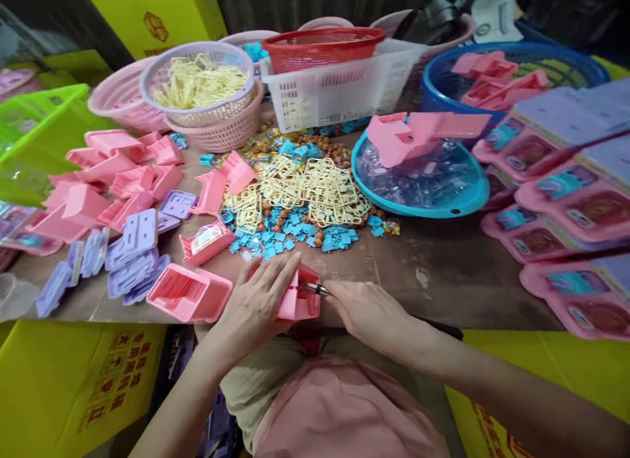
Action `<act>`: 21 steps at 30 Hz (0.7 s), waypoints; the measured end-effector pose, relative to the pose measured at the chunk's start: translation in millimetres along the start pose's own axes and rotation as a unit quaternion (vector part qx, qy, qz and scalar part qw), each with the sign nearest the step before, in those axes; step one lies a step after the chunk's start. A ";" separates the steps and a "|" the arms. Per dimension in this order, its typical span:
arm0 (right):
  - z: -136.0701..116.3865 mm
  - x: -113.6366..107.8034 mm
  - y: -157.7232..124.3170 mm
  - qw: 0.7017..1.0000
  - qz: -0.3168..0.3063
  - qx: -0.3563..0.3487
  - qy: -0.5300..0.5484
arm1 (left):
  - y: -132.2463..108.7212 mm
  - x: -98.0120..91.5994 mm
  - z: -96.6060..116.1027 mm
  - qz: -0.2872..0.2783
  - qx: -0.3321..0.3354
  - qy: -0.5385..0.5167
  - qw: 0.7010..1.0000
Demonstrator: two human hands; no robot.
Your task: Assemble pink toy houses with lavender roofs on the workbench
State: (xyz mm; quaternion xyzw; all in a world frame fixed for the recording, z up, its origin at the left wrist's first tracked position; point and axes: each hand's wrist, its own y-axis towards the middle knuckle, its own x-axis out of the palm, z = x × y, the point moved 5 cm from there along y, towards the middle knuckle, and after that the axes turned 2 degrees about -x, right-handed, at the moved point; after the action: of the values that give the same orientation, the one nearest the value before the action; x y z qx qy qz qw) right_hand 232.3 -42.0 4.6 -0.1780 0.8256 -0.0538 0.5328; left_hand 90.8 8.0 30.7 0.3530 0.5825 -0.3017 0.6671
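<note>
My left hand (256, 300) is wrapped over a pink plastic toy part (299, 300) at the near edge of the brown table (443, 268). My right hand (367, 308) is closed on a thin metal tool (317, 288) whose tip touches that pink part. Another open pink part (189, 292) lies just left of my left hand. Beyond my hands sits a heap of small blue pieces (275, 238), cream lattice pieces (310, 192) and brown bits.
Pink parts (108, 182) and lilac plates (132, 248) crowd the left. Baskets (197, 84), a white crate (339, 90) and a red basket stand at the back. A blue bowl (418, 176) and packed pink toys (566, 208) fill the right. Yellow boxes (73, 386) flank my lap.
</note>
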 end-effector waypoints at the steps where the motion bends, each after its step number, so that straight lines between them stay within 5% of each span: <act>1: -2.2 -2.1 1.5 1.000 0.002 -0.005 -0.007 | 1.1 0.2 0.5 0.003 0.007 0.008 1.000; 11: -3.4 -7.5 0.7 0.998 0.013 -0.044 -0.054 | 15.3 0.8 15.4 0.025 0.041 0.038 0.998; 16: 9.3 4.6 0.1 0.999 0.000 -0.014 -0.043 | 20.0 5.7 21.6 -0.016 0.031 0.045 0.998; 21: 39.2 -30.1 -27.6 0.997 0.037 0.014 0.065 | -1.4 -4.4 -1.3 0.067 -0.029 -0.022 0.997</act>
State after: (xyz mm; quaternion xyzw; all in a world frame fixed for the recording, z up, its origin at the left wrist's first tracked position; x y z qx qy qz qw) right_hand 285.1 -53.2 21.5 -0.1364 0.8634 -0.0572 0.4824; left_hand 88.2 8.2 34.8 0.3650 0.5516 -0.2464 0.7084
